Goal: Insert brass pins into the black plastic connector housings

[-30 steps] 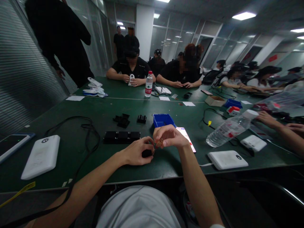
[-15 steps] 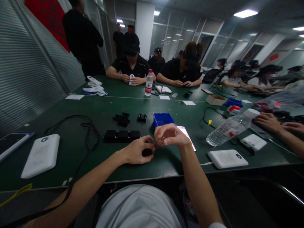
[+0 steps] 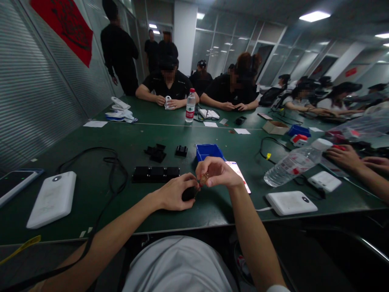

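My left hand (image 3: 176, 192) is closed round a small rounded black piece (image 3: 189, 193), keeping it just above the table's front part. Close beside it, my right hand (image 3: 219, 173) pinches a small clear, amber-tinted tool (image 3: 205, 178) with a bit of red. The tool's tip points at the black piece, but fingers hide whether they touch. Behind my left hand lies a black tray-like strip (image 3: 156, 173) with several square sections. A blue bin (image 3: 209, 151) stands just beyond my right hand, and a lit phone (image 3: 240, 176) lies partly behind that wrist.
Black parts (image 3: 156, 153) and a small black block (image 3: 181, 151) lie farther back. White power banks (image 3: 53, 198) (image 3: 291, 203) flank my arms. A black cable (image 3: 117, 162) runs across the left. A large water bottle (image 3: 296, 164) lies tilted near a co-worker's hand (image 3: 345, 156).
Both hands stay almost in place; the right fingers and the tool have shifted slightly, and the black piece has turned a little. A standing person at the back left has moved right.
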A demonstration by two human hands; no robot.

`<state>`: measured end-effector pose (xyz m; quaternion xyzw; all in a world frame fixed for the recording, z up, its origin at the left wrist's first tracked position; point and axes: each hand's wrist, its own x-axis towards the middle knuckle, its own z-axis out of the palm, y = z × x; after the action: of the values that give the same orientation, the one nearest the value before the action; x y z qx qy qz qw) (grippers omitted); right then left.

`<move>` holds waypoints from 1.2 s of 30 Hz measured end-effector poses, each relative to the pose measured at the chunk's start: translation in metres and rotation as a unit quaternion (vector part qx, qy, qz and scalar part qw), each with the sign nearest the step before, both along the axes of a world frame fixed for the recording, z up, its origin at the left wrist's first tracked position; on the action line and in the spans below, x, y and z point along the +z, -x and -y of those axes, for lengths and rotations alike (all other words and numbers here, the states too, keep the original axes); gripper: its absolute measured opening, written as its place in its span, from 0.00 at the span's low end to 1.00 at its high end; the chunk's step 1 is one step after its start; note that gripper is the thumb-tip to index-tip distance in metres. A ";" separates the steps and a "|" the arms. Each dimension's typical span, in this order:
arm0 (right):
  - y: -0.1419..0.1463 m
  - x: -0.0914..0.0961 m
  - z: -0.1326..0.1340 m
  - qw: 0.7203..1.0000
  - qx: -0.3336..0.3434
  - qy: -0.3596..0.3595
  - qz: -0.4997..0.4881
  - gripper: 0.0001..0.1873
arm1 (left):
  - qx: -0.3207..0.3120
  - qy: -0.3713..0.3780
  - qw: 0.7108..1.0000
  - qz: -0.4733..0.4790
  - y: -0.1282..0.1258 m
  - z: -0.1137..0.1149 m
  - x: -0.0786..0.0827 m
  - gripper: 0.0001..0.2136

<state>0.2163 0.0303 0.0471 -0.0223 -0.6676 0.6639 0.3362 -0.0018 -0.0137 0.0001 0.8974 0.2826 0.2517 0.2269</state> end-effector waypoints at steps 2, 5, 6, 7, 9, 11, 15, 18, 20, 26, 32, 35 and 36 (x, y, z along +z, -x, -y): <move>0.000 0.000 0.000 1.000 0.001 0.012 0.006 0.17 | 0.003 -0.004 1.000 -0.003 0.000 0.000 -0.001 0.19; 0.000 0.000 0.001 0.999 -0.011 0.031 0.020 0.21 | 0.000 -0.006 1.000 -0.004 -0.001 -0.001 -0.002 0.19; 0.000 0.000 0.002 0.999 -0.016 0.037 0.026 0.21 | -0.002 -0.005 1.000 -0.004 -0.001 -0.001 -0.003 0.19; 0.001 0.000 0.003 0.998 -0.021 0.042 0.030 0.22 | -0.003 -0.004 1.000 -0.005 -0.001 -0.002 -0.003 0.19; 0.003 0.000 0.004 0.998 -0.024 0.047 0.034 0.23 | -0.005 -0.005 1.000 -0.005 -0.001 -0.002 -0.004 0.20; 0.006 -0.001 0.004 0.998 -0.013 0.050 0.028 0.24 | -0.002 -0.008 1.000 -0.001 -0.001 -0.002 -0.004 0.22; 0.010 -0.002 0.005 0.998 0.006 0.055 0.008 0.21 | 0.002 -0.003 1.000 0.010 -0.001 0.000 -0.002 0.21; 0.010 -0.002 0.004 0.998 -0.007 0.054 0.011 0.17 | -0.003 0.003 1.000 0.016 -0.002 0.002 0.001 0.21; 0.009 -0.003 0.004 0.999 -0.013 0.049 0.014 0.15 | -0.004 0.003 1.000 0.017 -0.002 0.002 0.002 0.22; 0.008 -0.004 0.001 0.999 -0.011 0.045 0.003 0.15 | -0.001 -0.003 1.000 0.007 -0.002 0.001 0.001 0.21; 0.008 -0.001 0.003 0.999 0.005 0.046 -0.016 0.14 | -0.001 -0.013 1.000 -0.001 -0.002 0.000 -0.001 0.21; 0.008 0.000 0.004 0.998 -0.003 0.057 0.006 0.18 | -0.005 -0.008 1.000 -0.001 -0.002 0.000 0.000 0.22; 0.008 0.000 0.004 0.998 -0.007 0.063 0.013 0.20 | -0.008 -0.004 1.000 -0.002 -0.003 0.000 0.000 0.22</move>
<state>0.2084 0.0261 0.0466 -0.0568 -0.6287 0.7017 0.3303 0.0009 -0.0140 0.0004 0.9011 0.2743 0.2495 0.2249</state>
